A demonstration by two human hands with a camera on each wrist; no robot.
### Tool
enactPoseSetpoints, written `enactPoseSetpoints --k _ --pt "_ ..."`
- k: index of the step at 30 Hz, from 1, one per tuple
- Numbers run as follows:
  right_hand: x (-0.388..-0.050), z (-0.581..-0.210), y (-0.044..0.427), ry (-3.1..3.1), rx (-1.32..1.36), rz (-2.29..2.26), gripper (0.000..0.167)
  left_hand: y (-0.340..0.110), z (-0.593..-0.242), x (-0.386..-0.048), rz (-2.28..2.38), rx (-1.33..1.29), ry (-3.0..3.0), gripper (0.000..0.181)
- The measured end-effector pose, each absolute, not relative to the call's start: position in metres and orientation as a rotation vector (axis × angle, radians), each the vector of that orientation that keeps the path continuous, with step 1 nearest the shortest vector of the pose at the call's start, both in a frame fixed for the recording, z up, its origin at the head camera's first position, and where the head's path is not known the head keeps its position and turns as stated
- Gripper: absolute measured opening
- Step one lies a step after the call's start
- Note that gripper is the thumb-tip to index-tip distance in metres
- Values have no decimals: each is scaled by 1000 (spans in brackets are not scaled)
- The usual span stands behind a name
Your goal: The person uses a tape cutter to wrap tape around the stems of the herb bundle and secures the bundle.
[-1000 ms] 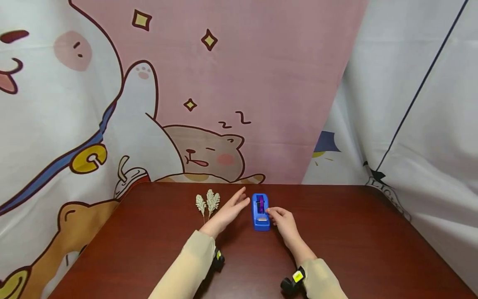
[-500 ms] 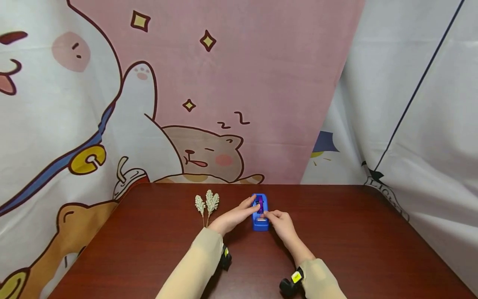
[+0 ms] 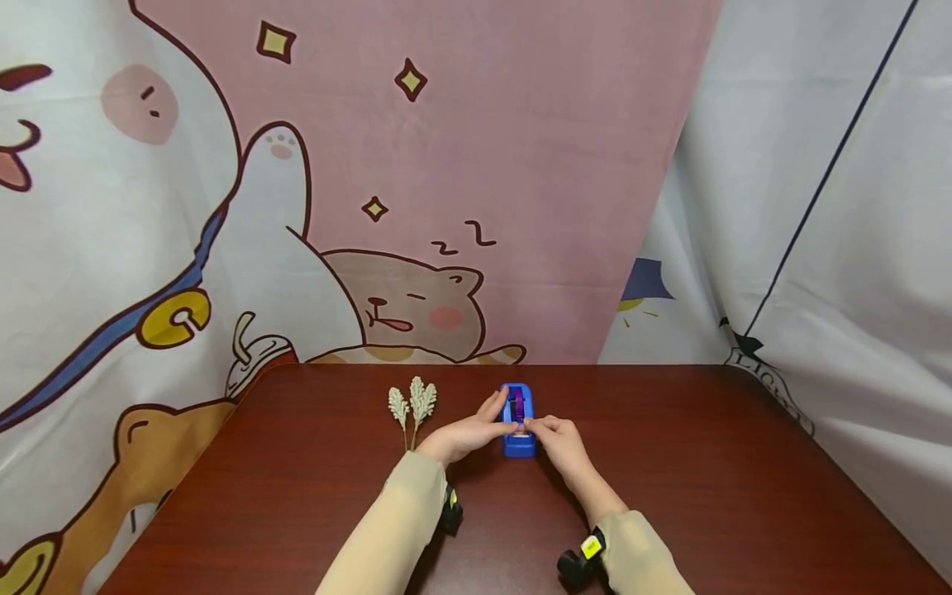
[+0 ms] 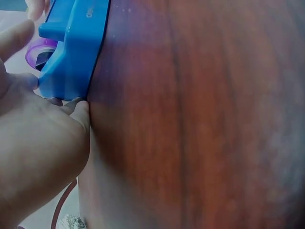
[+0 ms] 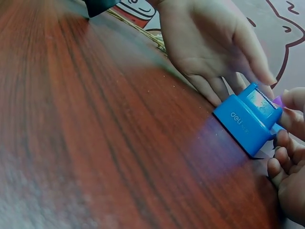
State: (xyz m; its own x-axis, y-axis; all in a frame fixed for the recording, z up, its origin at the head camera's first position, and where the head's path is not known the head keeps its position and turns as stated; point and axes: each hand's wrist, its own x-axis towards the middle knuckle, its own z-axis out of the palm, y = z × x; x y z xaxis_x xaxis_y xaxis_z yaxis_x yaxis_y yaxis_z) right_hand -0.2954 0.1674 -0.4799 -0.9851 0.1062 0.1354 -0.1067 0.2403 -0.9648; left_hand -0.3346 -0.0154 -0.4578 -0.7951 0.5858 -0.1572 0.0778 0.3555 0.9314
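Observation:
A blue tape dispenser (image 3: 519, 448) stands on the table, its long side pointing away from me, with a purple tape core (image 3: 519, 403) in its middle. My left hand (image 3: 464, 438) is on its left: the fingers lie against the side and the thumb reaches straight across the top. From the right, my right hand (image 3: 563, 446) pinches at the tape between core and cutter with thumb and forefinger. The tape itself is too small to make out. In the right wrist view the dispenser's toothed end (image 5: 259, 100) faces the camera.
Dried flower sprigs (image 3: 416, 405) with pale heads lie on the table, left of the dispenser and partly behind my left arm. A brown wooden table (image 3: 706, 479) spreads around both arms. A cartoon-printed cloth (image 3: 565, 207) hangs behind its far edge.
My left hand has moved right from beside the dispenser onto it, and its thumb has slid nearer to me. My right fingertips have shifted slightly left over the dispenser, which stays in place.

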Motion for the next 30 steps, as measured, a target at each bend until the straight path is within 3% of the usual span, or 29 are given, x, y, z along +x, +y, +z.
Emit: enactPoseSetpoints --k 30 --pt "-303 -479 167 -2439 -156 1932 21 -14 -457 -332 1412 615 2201 79"
